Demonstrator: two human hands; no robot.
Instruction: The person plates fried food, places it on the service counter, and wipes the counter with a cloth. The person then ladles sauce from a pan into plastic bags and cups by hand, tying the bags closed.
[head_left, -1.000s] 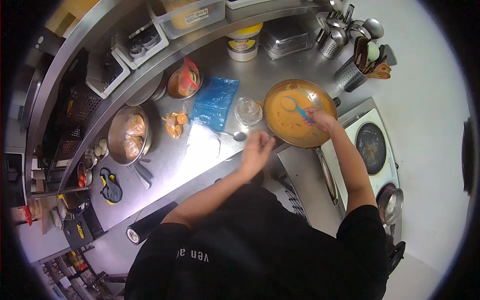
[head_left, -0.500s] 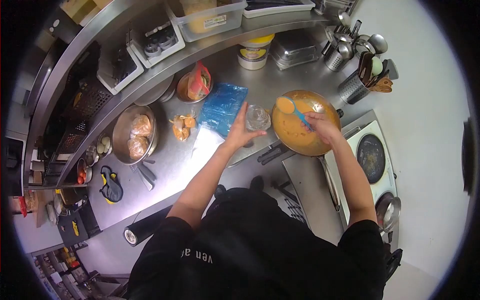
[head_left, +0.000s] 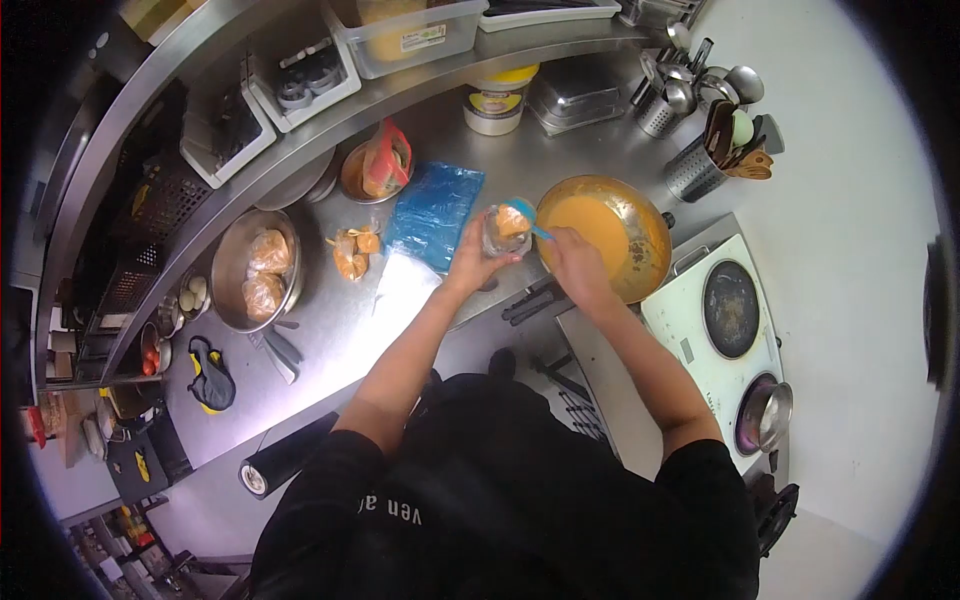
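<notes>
My left hand (head_left: 474,264) is wrapped around a clear container (head_left: 491,243), perhaps with a thin plastic bag inside it. With my right hand (head_left: 580,265) I grip the handle of a blue ladle (head_left: 543,233). Its bowl is tipped over the container's mouth, and orange sauce shows there. Right beside them a wide metal pan (head_left: 655,225) holds more of the orange sauce (head_left: 592,228). A stack of blue plastic bags (head_left: 432,215) lies left of the container.
Tied bags of sauce (head_left: 350,252) lie on the steel counter, and two more sit in a large steel bowl (head_left: 230,295). Knives (head_left: 275,352) rest near the front edge. A stove (head_left: 690,345) is at right, with utensil holders (head_left: 690,170) behind. A shelf (head_left: 400,88) overhangs the back.
My right hand has brought the ladle left from above the pan to the container and tipped it. My left hand has closed around the container. The pan handle no longer shows.
</notes>
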